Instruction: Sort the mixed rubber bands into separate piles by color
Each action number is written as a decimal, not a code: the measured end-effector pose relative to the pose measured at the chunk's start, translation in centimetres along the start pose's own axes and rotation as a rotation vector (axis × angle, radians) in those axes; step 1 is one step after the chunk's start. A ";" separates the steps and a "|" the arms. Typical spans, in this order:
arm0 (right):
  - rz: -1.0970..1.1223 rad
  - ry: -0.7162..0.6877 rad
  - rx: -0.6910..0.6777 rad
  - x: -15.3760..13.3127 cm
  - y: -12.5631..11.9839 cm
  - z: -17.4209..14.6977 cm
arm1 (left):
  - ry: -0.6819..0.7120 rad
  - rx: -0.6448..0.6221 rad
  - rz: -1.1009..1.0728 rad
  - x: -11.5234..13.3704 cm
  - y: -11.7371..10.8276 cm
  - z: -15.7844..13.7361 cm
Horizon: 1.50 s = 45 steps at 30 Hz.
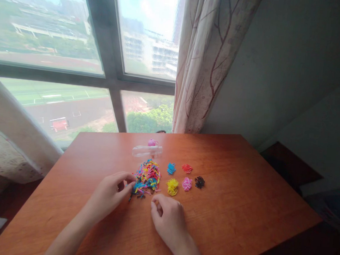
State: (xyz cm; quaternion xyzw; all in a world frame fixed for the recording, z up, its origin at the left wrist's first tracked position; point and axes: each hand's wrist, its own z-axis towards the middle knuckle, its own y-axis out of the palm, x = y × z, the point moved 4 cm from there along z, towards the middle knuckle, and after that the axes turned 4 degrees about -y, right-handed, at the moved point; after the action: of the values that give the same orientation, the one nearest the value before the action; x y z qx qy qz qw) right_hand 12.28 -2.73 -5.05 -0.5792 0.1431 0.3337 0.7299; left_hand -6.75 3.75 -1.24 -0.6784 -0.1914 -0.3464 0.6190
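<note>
A mixed pile of small coloured rubber bands lies on the wooden table. At its left edge is my left hand, thumb and forefinger curved together at the bands; what lies between the tips is too small to make out. My right hand rests just below the pile, its fingers curled in and thumb against the forefinger, hiding anything held. To the right sit single-colour heaps: blue bands, red bands, yellow bands, pink bands and black bands.
Behind the pile a clear plastic bottle-like container lies on its side, beside a pink-purple item. The wooden table ends at a window with curtains on both sides. A wall stands at right.
</note>
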 end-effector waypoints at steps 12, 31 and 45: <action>0.019 -0.033 0.008 0.0 0.0 0.2 | 0.164 -0.203 -0.002 2.9 3.0 -1.2; -0.053 0.034 -0.014 0.3 0.6 0.4 | 0.066 -0.083 0.109 1.4 1.3 -0.5; -0.001 0.060 0.012 0.1 0.7 0.6 | 0.091 -0.060 0.054 1.2 1.7 -0.2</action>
State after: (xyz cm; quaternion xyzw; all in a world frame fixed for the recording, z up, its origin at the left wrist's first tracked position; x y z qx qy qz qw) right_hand 11.79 -2.09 -5.45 -0.5846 0.1667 0.3152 0.7287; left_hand -4.85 3.06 -1.59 -0.6850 -0.1342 -0.3656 0.6157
